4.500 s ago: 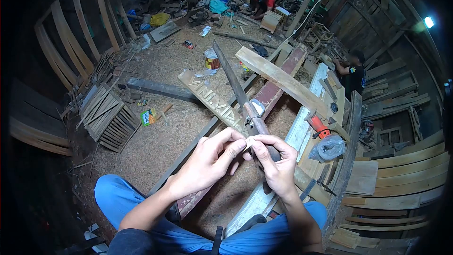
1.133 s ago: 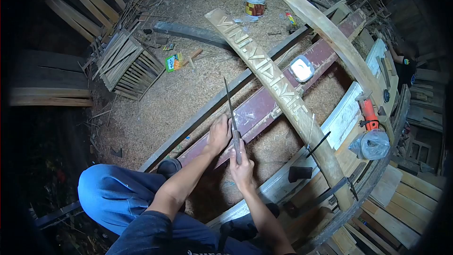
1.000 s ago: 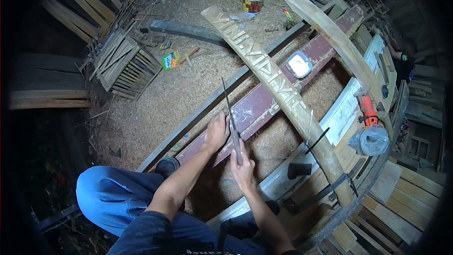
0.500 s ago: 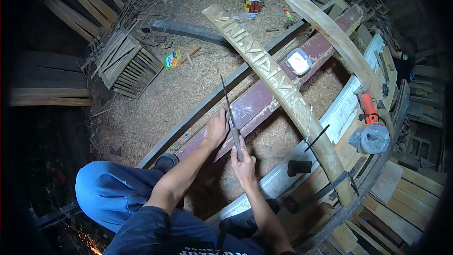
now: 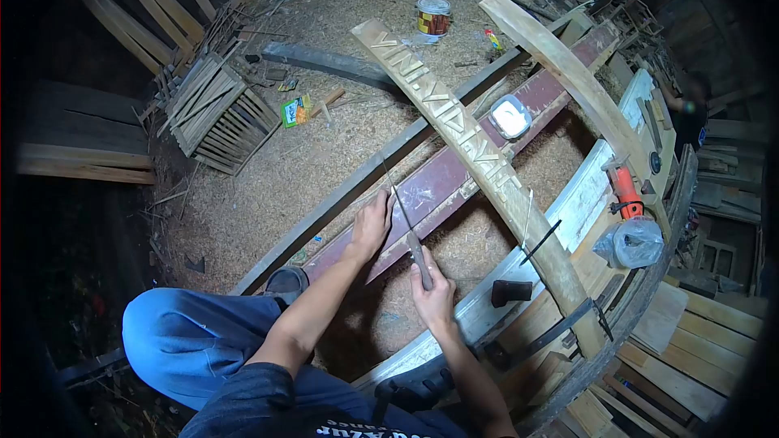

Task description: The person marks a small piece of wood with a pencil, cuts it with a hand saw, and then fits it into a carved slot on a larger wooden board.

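Observation:
A thin blade tool with a dark handle point(image 5: 420, 259) is gripped in my right hand point(image 5: 434, 288), its narrow blade pointing up and left. My left hand point(image 5: 372, 227) presses on the reddish-brown beam point(image 5: 426, 188), beside the blade; its fingers are bunched together, and anything under them is too small to make out. Across the beam lies a long pale board point(image 5: 495, 170) bearing raised letter-like wooden strips. A white open tub point(image 5: 510, 118) sits on the beam to the right of that board.
A curved plank point(image 5: 560, 53) crosses the beam farther back. At right are an orange power tool point(image 5: 626, 191), a plastic bag point(image 5: 637, 242) and a dark block point(image 5: 512, 292). A slatted wooden crate point(image 5: 231, 126) and a paint can point(image 5: 433, 16) stand on the sawdust-covered floor. Another person is at far right.
My right hand has moved slightly right and down with the tool, and the blade's tip is lower. My left hand stays near the same spot on the beam.

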Demonstrator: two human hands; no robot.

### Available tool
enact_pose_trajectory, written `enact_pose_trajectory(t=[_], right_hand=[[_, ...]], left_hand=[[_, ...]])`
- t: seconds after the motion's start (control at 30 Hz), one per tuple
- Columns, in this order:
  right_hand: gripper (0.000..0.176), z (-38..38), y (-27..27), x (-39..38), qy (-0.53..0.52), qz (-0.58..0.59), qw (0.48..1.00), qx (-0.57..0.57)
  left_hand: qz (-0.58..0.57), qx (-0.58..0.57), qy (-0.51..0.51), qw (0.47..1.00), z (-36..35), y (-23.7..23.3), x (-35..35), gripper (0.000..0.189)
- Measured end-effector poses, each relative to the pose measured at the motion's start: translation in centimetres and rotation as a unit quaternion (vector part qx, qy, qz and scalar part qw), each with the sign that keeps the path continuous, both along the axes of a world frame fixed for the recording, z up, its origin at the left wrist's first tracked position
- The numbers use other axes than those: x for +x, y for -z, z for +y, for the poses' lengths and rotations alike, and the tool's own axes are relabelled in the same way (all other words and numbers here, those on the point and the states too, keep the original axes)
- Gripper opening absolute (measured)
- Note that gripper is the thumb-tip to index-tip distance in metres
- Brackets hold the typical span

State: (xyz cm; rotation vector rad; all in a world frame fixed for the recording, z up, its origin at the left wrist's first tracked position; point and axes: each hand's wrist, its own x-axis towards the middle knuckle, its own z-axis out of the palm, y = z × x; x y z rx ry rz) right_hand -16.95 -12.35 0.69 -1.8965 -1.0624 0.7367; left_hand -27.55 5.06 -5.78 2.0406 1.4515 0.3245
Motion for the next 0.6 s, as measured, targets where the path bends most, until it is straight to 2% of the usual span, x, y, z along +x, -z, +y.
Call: enact_pose_trajectory(t=[0.13, 0.2, 0.3, 0.6], right_hand=[[0.047, 0.3, -0.7, -0.5, -0.029, -0.035, 0.999, -0.009], [0.047, 0.6, -1.6, -0.7, -0.002, -0.021, 0.999, 0.037], [0.047, 2.2, -2.0, -0.1, 0.008, -0.029, 0.998, 0.056], [0.044, 4.0, -2.7, 0.0, -0.054, -0.062, 0.995, -0.049]], left_hand=[[-0.031, -0.013, -0.040, 0.999, 0.3, 0.1, -0.3, 0.023], [-0.042, -0.036, -0.059, 0.997, 0.6, -0.1, -0.3, 0.022], [-0.093, 0.024, -0.053, 0.994, -0.1, -0.4, 0.2, 0.021], [-0.120, 0.006, -0.063, 0.991, 0.6, -1.2, 0.1, 0.021]])
